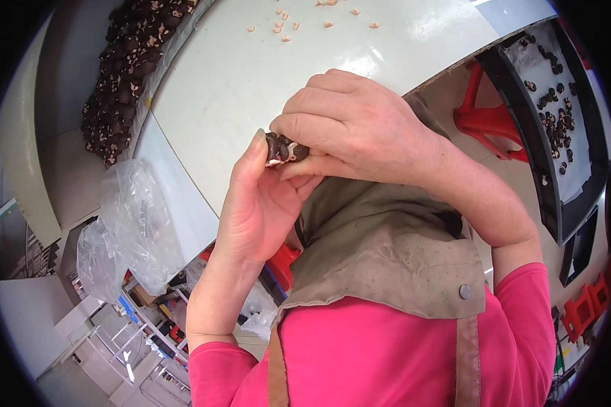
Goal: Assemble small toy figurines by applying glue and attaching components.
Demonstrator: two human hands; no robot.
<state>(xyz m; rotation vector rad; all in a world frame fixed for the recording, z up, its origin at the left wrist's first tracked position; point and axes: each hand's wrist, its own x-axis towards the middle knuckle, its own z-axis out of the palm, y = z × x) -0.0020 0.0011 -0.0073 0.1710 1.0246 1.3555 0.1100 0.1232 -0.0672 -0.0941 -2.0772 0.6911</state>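
Note:
Above the near edge of the white table (231,88), both my hands meet at one small dark-brown and pink moulded piece (286,150), which looks like a toy figure part. My left hand (251,197) pinches it from below, thumb upright against its left end. From above and the right, my right hand (360,125) closes its fingers and thumb around the other end. Those fingers hide part of the piece. Farther back on the table lie several tiny pale-peach pieces (278,28), apart from my hands.
A large heap of similar dark-brown pieces (123,81) lies at the far left, beside clear plastic sheeting. A clear plastic bag (139,217) hangs by the table's left edge. At right stand a red stool (485,119) and a black-rimmed tray (552,217) holding scattered dark pieces.

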